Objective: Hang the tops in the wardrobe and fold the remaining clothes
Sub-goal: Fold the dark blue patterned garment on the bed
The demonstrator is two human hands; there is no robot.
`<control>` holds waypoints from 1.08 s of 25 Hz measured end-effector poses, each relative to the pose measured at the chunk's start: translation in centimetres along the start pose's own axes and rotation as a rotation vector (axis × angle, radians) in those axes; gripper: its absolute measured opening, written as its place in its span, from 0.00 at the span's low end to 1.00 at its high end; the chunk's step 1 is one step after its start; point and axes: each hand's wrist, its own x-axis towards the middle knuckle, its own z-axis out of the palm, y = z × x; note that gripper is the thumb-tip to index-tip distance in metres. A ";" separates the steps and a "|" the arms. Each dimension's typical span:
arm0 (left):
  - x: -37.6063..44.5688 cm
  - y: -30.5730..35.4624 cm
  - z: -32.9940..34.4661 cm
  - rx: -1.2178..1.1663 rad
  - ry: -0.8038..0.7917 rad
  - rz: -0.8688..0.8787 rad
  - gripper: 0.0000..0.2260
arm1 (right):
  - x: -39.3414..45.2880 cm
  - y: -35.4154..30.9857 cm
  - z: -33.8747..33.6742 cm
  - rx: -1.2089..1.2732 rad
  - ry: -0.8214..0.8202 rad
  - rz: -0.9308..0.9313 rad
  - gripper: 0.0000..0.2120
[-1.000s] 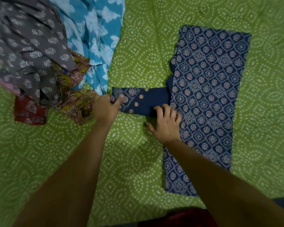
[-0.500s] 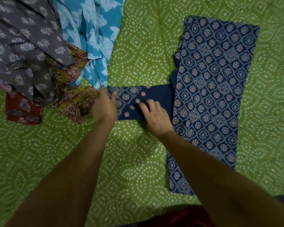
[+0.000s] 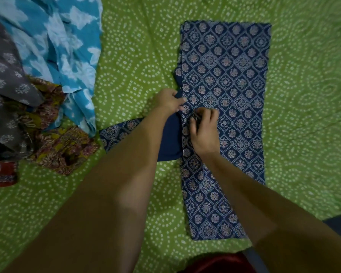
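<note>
Under both hands on the bed (image 3: 138,56), the blue kurta (image 3: 234,79) lies flat; left hand (image 3: 168,101) and right hand (image 3: 203,128) each pinch sleeve fabric (grip narrow). Fold inward, edges aligned.

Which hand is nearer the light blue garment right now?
Left. The left hand grips the navy kurta's left edge, on the side toward the light blue garment. The right hand pinches fabric farther right, over the kurta.
</note>
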 end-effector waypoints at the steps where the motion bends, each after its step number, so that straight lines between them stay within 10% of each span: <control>1: -0.1 0.2 -0.4 -0.074 0.025 -0.002 0.20 | 0.0 0.3 -0.1 -0.001 -0.014 0.002 0.14; 10: -6.2 -5.5 -8.0 -0.341 -0.052 -0.187 0.12 | -1.4 -1.2 0.7 -0.080 -0.077 0.001 0.12; 18: -0.6 0.9 -4.2 -0.172 0.373 -0.216 0.17 | -1.6 -2.0 1.6 -0.169 -0.075 -0.023 0.14; 27: -10.3 -6.5 -10.2 0.296 0.741 0.261 0.17 | -4.1 -3.6 1.6 -0.386 -0.102 -0.260 0.25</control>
